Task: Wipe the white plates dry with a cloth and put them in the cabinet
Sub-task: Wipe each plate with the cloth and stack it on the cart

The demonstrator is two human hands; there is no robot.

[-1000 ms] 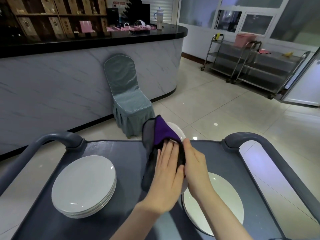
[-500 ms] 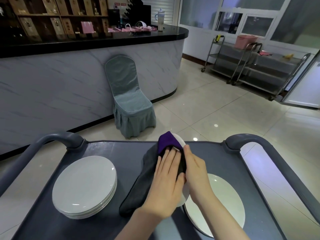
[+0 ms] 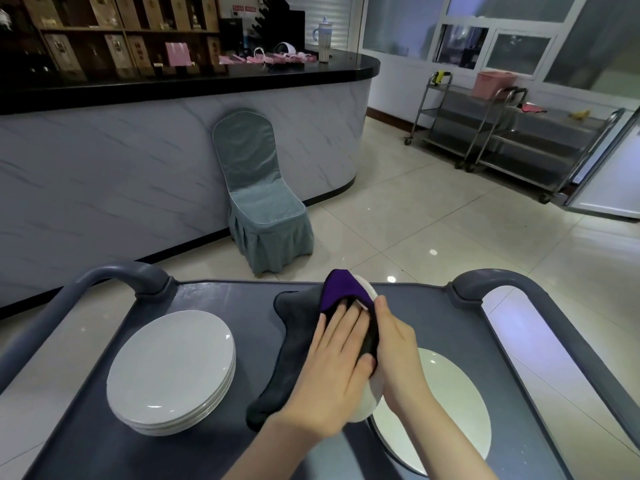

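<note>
Plate (image 3: 372, 400) tilted | left hand (image 3: 332, 368) presses cloth (image 3: 287, 341) | right hand (image 3: 398, 344) holds rim

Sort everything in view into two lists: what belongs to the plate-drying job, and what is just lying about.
Belongs to the job: held plate; cloth; left hand pressing the cloth flat; right hand gripping the held plate; plate stack; single plate; cart.

Just lying about: covered chair; steel trolleys; pink basket; tumbler.

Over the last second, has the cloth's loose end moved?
Yes. The cloth has dropped and spread left onto the cart top, nearer the stacked plates.
</note>
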